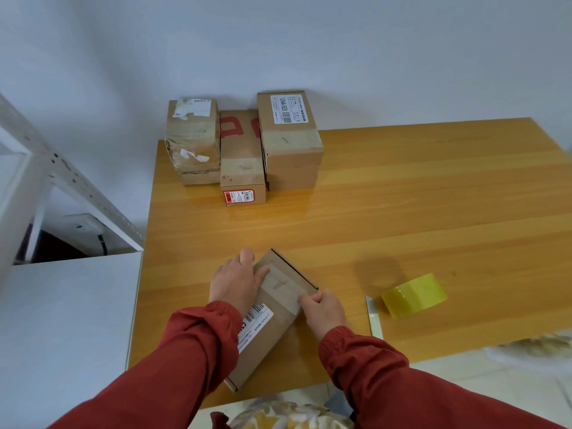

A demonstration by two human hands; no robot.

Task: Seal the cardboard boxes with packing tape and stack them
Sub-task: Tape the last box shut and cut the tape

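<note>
Red sleeves (198,351), left grip (236,283) flat, fingers straight, pressing box (272,332) on desk (402,212), right grip (323,311) curled, pinching its right edge, tape roll (414,295) right, back boxes (289,134) by wall.

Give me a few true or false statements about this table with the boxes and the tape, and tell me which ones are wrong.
1. The tape roll lies on the table, right of the near box. True.
2. The left hand holds the tape roll. False: it rests flat on the near box.
3. The right hand touches the near box's right edge. True.
4. The near box bears no label. False: a barcode label shows beside the left sleeve.
5. The back boxes stand at the table's far left corner, by the wall. True.
6. The tape roll sits on top of the back boxes. False: it is on the table, apart from them.
</note>
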